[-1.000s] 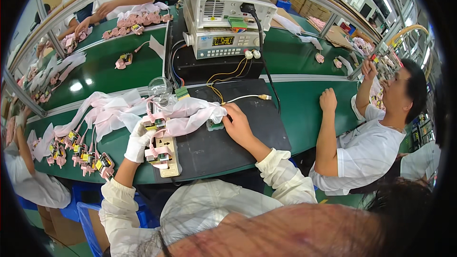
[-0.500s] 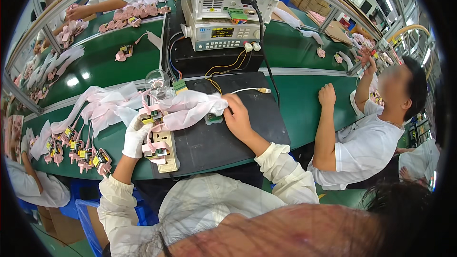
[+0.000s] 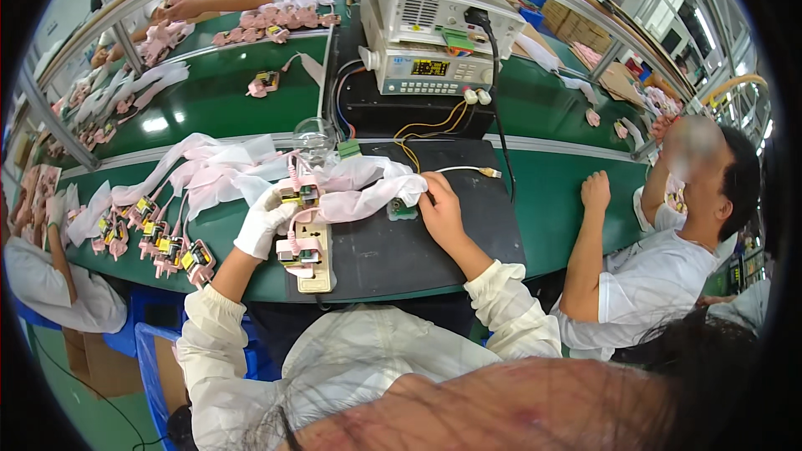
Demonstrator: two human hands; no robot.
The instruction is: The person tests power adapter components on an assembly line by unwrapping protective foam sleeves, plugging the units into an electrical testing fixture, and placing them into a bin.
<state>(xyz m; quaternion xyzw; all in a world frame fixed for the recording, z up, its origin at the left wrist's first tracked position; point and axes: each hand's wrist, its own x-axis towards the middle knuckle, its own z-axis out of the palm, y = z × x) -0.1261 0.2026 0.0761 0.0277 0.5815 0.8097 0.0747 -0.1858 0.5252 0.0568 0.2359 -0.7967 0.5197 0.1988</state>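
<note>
Grip of the white-gloved left hand point(image 3: 264, 224) is clamped on the upper adapter point(image 3: 306, 194), a pink plug with exposed yellow and green parts, at the far end of a cream socket strip point(image 3: 316, 281). A lower adapter point(image 3: 299, 257) of the same kind sits nearer the person on that strip. The bare right hand point(image 3: 443, 210) has thumb and fingers together on the end of a pale pink-white wrap point(image 3: 361, 177), which stretches between the 2 hands. Just beside the right fingertips, a small green board point(image 3: 403, 211) lies on the black mat point(image 3: 393, 263); a white cable point(image 3: 459, 169) lies beyond it. Behind the upper adapter stand a clear bulb point(image 3: 315, 139) and a green terminal block point(image 3: 348, 149). More pink adapters point(image 3: 169, 250) lie grouped left of the gloved hand on the green table point(image 3: 261, 281). Farther back, 2 stacked instruments point(image 3: 434, 67) rest on a black box point(image 3: 401, 111).
</note>
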